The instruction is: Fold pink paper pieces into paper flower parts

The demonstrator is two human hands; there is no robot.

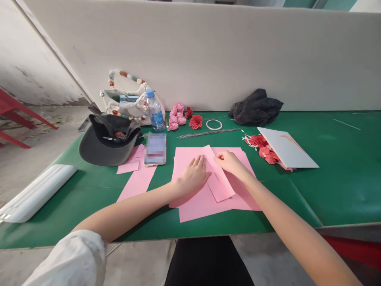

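Lying diagonally, its long axis running from far left to near right, a narrow pink paper sheet (219,179) rests on wider pink paper sheets (196,207) on a green surface (342,190). The right hand (230,163) is nearer, loosely curled, fingertips on its upper end without a visible pinch; the open, flat left hand (193,175) lies just beside it, holding nothing.

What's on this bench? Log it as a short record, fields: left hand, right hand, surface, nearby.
left hand: left hand, flat on a pink paper sheet
right hand: right hand, fingers on a narrower pink sheet lying on top
surface: green table
nearby: dark cap, phone, water bottle, pink paper roses, red paper roses, wire bundle
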